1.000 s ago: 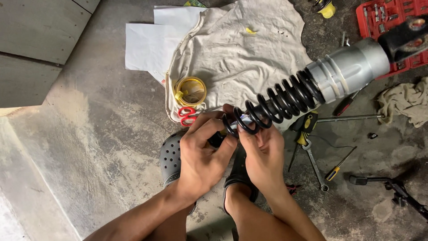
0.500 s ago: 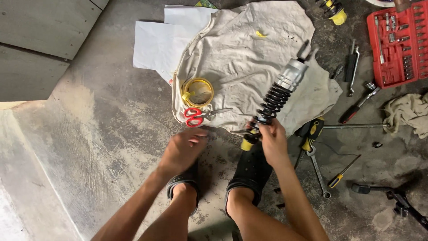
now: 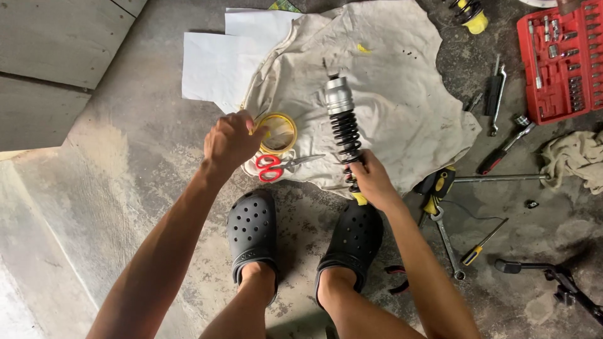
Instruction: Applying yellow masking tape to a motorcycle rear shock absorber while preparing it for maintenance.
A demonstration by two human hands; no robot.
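Gripping the lower end of the shock absorber (image 3: 344, 129), the right hand (image 3: 372, 179) is holding it on the stained cloth (image 3: 402, 94). The left hand (image 3: 231, 141) is resting curled fingers (image 3: 257, 130) on the yellow tape roll (image 3: 279, 133), beside red scissors (image 3: 271, 167).

Your shock absorber (image 3: 344, 129), with a black coil spring and silver body, lies on the stained cloth, its lower end gripped. A yellow tape roll (image 3: 277, 132) sits flat just left of it.
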